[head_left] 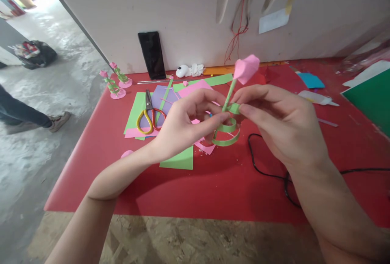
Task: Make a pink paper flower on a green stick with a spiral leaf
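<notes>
A paper flower (246,69) with a folded pink head and a thin green stem tilts up between my hands, above the table. My left hand (189,122) pinches the lower stem between thumb and fingers. With thumb and forefinger, my right hand (283,122) grips a green paper strip (227,140) beside the stem. The strip's free part hangs below in loose curls. Behind my left wrist lie scissors (148,113) with one yellow and one red handle, on pink, purple and green paper sheets (176,160).
Two small finished paper flowers (112,83) on pink round bases stand at the table's back left. A black phone (151,55) leans against the wall. A glue bottle (318,98) lies right; a black cable (265,172) crosses the red table (213,195). A person's leg (24,111) shows left.
</notes>
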### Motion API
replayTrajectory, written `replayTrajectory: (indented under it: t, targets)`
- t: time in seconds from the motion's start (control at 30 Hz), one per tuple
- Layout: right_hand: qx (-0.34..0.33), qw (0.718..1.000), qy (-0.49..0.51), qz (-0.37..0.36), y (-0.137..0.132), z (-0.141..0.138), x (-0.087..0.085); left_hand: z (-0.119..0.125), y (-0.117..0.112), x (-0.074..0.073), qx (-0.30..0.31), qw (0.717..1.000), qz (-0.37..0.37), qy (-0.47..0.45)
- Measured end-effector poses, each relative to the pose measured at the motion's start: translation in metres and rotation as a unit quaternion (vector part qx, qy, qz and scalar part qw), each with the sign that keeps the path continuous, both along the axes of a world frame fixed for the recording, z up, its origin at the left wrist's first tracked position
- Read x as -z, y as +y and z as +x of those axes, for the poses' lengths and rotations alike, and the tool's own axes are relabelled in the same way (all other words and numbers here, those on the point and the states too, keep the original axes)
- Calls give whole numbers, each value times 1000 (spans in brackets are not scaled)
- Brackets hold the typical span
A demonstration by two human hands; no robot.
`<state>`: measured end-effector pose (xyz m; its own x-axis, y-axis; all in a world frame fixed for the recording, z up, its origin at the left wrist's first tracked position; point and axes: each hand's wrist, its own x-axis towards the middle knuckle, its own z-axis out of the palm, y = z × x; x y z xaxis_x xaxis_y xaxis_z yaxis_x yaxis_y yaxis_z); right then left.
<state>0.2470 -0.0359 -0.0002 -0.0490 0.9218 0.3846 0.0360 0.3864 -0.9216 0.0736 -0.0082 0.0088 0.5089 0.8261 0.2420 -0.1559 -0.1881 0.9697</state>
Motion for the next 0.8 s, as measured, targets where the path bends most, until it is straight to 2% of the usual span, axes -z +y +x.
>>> replayTrajectory:
  t: [0.1, 0.33, 0.6, 0.8]
  targets:
    - [-8, 1000, 10, 13, 1, 1, 0, 1, 1, 0, -10, 1000, 3, -21]
    - [-40, 999, -6, 1, 2, 0, 0, 0, 1, -1, -14, 1000, 21, 9]
    - [-40, 999, -11, 12, 0, 0, -1, -3, 3, -1, 19, 997, 68, 34]
    - [-9, 999, -33, 14, 0, -1, -2, -2, 3, -4, 4, 996, 56, 74]
